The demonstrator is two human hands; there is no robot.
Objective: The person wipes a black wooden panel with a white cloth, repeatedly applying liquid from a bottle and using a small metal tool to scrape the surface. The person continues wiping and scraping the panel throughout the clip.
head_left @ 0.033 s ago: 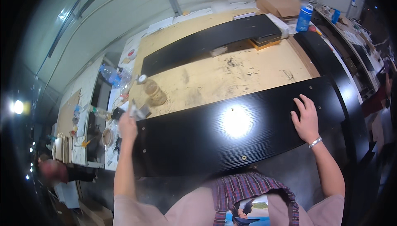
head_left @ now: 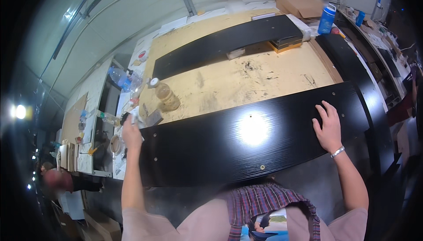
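A long black wood-grain panel [head_left: 207, 146] with several small holes or metal fittings lies in front of me across the near edge of the worktable. My right hand [head_left: 328, 128] rests on its right part, fingers spread and palm down, holding nothing. At the panel's left end, my left hand [head_left: 132, 136] is closed around a crumpled white rag [head_left: 137, 118], partly hidden by the fingers. Just beyond it lie a small grey block [head_left: 154, 118] and a capped clear bottle [head_left: 166, 97] of yellowish liquid.
Another black panel [head_left: 229, 40] lies at the back, propped on blocks [head_left: 286, 46]. More black boards [head_left: 352, 60] run along the right side. A blue bottle [head_left: 326, 19] and a cardboard box [head_left: 299, 3] stand at the far right. Plastic bottles [head_left: 120, 78] and a tape roll [head_left: 115, 144] lie left.
My left hand has shifted slightly left and down with the white rag, uncovering more of the grey block. The right hand keeps its place on the panel.
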